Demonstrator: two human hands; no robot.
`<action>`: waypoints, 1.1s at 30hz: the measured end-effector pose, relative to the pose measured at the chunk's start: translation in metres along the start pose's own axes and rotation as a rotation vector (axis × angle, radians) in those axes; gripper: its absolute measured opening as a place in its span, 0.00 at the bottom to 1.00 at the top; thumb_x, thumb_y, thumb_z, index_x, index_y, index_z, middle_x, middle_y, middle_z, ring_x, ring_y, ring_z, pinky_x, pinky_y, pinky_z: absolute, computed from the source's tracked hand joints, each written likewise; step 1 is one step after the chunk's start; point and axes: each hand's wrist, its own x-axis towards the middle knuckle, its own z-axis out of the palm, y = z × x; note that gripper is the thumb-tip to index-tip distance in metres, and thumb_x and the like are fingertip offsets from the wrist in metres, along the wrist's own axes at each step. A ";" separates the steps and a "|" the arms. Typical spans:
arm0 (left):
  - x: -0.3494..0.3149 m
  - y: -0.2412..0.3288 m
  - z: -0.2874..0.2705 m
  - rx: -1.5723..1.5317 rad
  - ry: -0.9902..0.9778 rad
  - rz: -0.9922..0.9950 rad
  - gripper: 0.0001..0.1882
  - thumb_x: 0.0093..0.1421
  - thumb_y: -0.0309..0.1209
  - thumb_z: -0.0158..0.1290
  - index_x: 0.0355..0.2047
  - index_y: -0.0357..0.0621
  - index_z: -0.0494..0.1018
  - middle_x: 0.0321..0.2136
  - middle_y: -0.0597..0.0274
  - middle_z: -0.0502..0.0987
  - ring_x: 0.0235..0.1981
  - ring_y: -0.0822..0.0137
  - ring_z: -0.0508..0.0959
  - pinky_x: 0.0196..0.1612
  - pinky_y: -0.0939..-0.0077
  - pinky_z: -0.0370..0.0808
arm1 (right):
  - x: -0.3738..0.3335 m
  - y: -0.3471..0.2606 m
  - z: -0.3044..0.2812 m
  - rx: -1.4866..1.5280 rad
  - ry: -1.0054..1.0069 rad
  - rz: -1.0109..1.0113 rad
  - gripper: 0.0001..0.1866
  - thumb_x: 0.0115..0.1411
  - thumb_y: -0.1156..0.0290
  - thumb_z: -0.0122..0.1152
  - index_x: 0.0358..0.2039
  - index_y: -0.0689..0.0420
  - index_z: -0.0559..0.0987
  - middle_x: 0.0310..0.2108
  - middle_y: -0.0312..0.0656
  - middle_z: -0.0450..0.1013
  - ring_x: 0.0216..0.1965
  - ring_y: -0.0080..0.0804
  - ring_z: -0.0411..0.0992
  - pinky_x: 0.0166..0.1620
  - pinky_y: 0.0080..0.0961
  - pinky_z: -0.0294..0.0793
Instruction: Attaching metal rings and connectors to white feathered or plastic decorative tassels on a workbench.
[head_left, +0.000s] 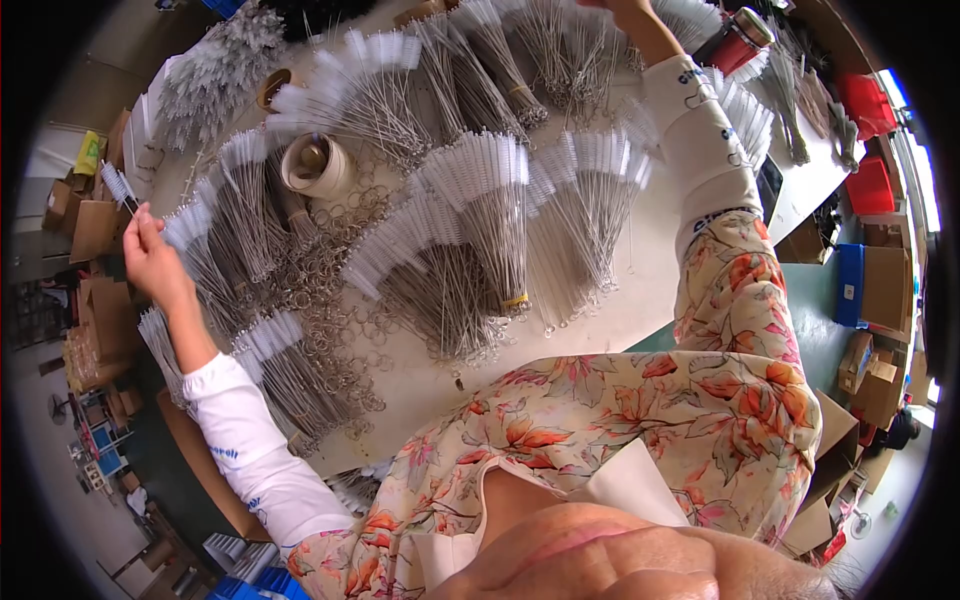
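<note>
At the table's left side, my left hand (152,262) is closed on a thin wire-handled brush, its white bristle head (117,185) sticking up past the fingertips. My right hand (628,12) reaches to the far edge of the picture, beside far bunches of brushes; its fingers are mostly cut off there. Between my arms, fans of white-bristled wire brushes (485,195) lie with their handles toward me. A yellow band (515,300) wraps the handles of one bunch. Loose metal rings (335,300) lie piled left of the middle.
A tape roll (316,165) stands among the brushes. A heap of white-grey brushes (220,75) fills the far left. At the far right sits a red cup (738,42). Red bins (868,185), a blue box (850,285) and cardboard boxes (887,290) stand beyond the table's right edge.
</note>
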 end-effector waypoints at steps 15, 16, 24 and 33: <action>-0.140 0.045 -0.031 -0.422 -0.396 -0.550 0.15 0.62 0.35 0.46 0.36 0.33 0.73 0.20 0.71 0.65 0.15 0.85 0.58 0.14 0.91 0.53 | 0.006 0.036 -0.041 -1.206 -0.097 -0.107 0.21 0.42 0.52 0.58 0.33 0.51 0.80 0.32 0.48 0.75 0.37 0.48 0.73 0.42 0.33 0.70; -0.149 0.041 -0.035 -0.414 -0.421 -0.548 0.15 0.62 0.36 0.45 0.36 0.33 0.73 0.20 0.71 0.65 0.15 0.85 0.58 0.15 0.90 0.53 | 0.010 0.040 -0.042 -1.202 -0.101 -0.124 0.21 0.42 0.52 0.58 0.33 0.51 0.80 0.32 0.48 0.75 0.37 0.48 0.73 0.42 0.33 0.70; -0.182 0.106 -0.011 -0.393 -0.633 -0.292 0.13 0.63 0.34 0.43 0.38 0.38 0.71 0.19 0.70 0.68 0.13 0.83 0.62 0.14 0.90 0.59 | -0.028 -0.042 -0.062 -0.136 -0.099 -0.402 0.15 0.60 0.60 0.45 0.32 0.59 0.75 0.30 0.41 0.74 0.34 0.38 0.73 0.40 0.33 0.72; -0.259 0.156 0.076 -0.549 -0.631 0.033 0.10 0.56 0.19 0.48 0.40 0.34 0.69 0.23 0.60 0.75 0.24 0.74 0.76 0.24 0.83 0.72 | -0.382 -0.060 0.031 0.323 -0.952 -0.130 0.11 0.59 0.73 0.51 0.42 0.61 0.69 0.35 0.39 0.69 0.40 0.26 0.69 0.41 0.21 0.70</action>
